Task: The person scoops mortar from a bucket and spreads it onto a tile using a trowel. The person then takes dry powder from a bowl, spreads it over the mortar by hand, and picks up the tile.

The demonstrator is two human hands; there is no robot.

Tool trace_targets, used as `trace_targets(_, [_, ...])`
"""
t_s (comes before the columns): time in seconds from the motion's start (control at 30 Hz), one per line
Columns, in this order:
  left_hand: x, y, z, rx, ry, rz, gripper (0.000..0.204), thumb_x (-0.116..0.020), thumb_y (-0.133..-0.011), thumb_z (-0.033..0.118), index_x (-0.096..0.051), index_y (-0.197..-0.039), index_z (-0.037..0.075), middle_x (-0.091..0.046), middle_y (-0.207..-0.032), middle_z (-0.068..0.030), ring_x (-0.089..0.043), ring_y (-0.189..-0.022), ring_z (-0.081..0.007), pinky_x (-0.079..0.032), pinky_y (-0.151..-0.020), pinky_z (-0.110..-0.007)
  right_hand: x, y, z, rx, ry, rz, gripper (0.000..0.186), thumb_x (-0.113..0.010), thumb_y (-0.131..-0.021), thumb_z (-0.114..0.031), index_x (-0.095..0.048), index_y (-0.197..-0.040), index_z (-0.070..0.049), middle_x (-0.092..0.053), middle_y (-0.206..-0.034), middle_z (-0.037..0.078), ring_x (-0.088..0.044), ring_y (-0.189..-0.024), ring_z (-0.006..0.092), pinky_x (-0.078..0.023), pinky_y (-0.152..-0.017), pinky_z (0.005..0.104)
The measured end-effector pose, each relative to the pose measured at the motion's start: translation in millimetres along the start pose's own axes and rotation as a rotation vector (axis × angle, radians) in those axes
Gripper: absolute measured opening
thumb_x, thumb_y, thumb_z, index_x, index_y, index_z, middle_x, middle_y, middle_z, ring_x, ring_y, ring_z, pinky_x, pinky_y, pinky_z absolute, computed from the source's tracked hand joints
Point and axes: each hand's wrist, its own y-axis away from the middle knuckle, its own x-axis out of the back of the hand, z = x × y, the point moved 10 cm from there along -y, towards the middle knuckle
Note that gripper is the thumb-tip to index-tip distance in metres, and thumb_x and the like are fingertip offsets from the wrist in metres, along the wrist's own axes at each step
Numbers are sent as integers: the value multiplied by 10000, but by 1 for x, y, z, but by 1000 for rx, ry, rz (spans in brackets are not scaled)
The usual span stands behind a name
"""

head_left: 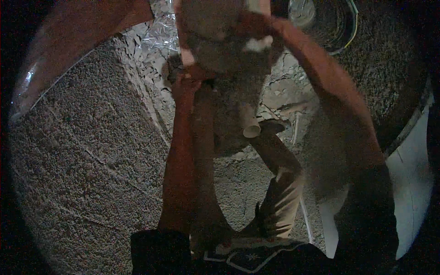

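A blocky, box-like thing with pale, wood-like side edges and a dark grey-brown face is in front of me at the top centre; blur and dim light hide its exact kind. My left hand is closed at its near left corner. Over its upper right side reaches my right hand, fingers dim and curled against it. A small pale patch shows just below that hand. Closer to me, a short pale tube shows its round open end; whether it joins the box, I cannot tell.
Rough, grainy grey ground spreads to my left. Broken, flaky pale lumps and clear crinkled plastic lie around the box. A reddish sheet is far left; a round container far right; a white surface lower right.
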Motion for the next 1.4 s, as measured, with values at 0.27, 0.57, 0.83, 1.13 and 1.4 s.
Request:
trace_targets(0.27, [7, -11, -14, -4, 340, -61, 542, -627, -1039, 414, -501, -1384, 15, -589, -1303, -183, -631, -1163, -345, -563, -1032, -516, 31, 160, -33, -60, -496, 23, 411, -525, -1084, -419, -739, -1183, -83, -747, -880, 113, -656, -640, 171, -534, -604, 359])
trace_targets(0.57, [5, -31, 6, -322, -378, -184, 419, -546, -1079, 300, -496, -1373, 5, -584, -1298, -202, -634, -1158, -379, -600, -992, -547, -20, 171, 38, -137, -281, -44, 366, -562, -1071, -374, -776, -1070, -76, -516, -621, 46, -512, -565, 199, -460, -598, 378])
trace_targets(0.83, [-56, -8, 12, -406, -845, -235, 349, -508, -1094, 276, -529, -1354, 44, -580, -1309, -148, -622, -1167, -359, -597, -975, -561, -52, 300, 155, -420, -433, -80, 397, -645, -1030, -330, -645, -1334, -75, -693, -1007, 141, -676, -918, 260, -559, -785, 393])
trace_targets(1.13, [4, -19, -8, -76, 198, 39, 387, -595, -1063, 255, -518, -1380, 47, -573, -1335, -130, -626, -1158, -314, -602, -953, -569, -125, 316, -7, -580, -206, 111, 591, -690, -989, -275, -478, -1489, -43, -595, -1362, 208, -555, -1304, 372, -450, -1097, 521])
trace_targets(1.4, [41, -31, 21, -316, -295, -137, 490, -566, -1070, 311, -450, -1440, 11, -572, -1350, -159, -619, -1169, -374, -578, -976, -583, -182, 158, -95, -209, -236, 208, 530, -583, -1051, -240, -456, -1537, -69, -664, -1249, 153, -663, -1067, 323, -550, -917, 463])
